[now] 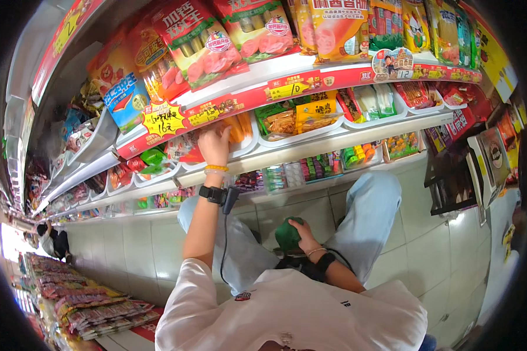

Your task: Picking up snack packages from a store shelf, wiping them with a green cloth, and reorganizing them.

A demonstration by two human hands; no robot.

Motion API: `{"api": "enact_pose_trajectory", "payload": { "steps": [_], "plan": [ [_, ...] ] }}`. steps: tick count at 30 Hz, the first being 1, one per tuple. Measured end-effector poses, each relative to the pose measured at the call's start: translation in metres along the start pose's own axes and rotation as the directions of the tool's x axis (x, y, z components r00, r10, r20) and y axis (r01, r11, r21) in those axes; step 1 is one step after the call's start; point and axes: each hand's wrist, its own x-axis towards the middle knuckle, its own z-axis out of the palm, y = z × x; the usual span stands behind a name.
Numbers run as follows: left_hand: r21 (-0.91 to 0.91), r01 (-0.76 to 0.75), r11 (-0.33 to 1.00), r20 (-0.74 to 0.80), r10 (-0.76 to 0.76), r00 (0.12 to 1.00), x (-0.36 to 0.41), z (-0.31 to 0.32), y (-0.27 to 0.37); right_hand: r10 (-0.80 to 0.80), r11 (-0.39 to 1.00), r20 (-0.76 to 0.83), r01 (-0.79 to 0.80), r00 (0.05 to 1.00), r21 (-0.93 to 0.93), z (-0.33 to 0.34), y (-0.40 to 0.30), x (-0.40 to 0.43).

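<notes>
My left hand (214, 144) reaches under a shelf's front edge into a white plastic bin, over red-and-white snack packets (182, 147). Its fingertips are partly hidden, so I cannot see whether they grip anything. Just right of that hand lie orange stick-shaped packets (240, 129). Low between my knees, my right hand (306, 236) is closed around a bunched green cloth (287, 234). A yellow bracelet and a black strap with a small device (218, 196) sit on my left wrist.
Large sausage bags (202, 44) stand on the shelf above, behind a red price strip (285, 87). More bins (301, 134) of packets run along the shelf. A display rack (452, 184) stands at right. Stacked packets (83, 302) lie at lower left; another person (55, 241) crouches far down the aisle.
</notes>
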Motion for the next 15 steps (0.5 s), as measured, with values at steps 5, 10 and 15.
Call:
{"api": "enact_pose_trajectory", "payload": {
  "steps": [5,10,15],
  "plan": [
    [-0.108,0.071,0.992,-0.081,-0.08,0.993,0.0,0.011,0.007,0.016,0.996,-0.103,-0.025,0.995,-0.087,-0.023,0.011,0.026],
    [-0.144,0.104,0.984,-0.055,-0.113,0.992,-0.003,0.009,0.0,0.033,0.998,0.01,-0.033,0.999,-0.048,-0.012,0.004,0.011],
    [-0.041,0.014,0.999,-0.028,-0.015,0.999,-0.018,-0.007,0.01,0.065,0.99,-0.062,-0.072,0.996,-0.124,-0.018,0.008,0.021]
  ]
}}
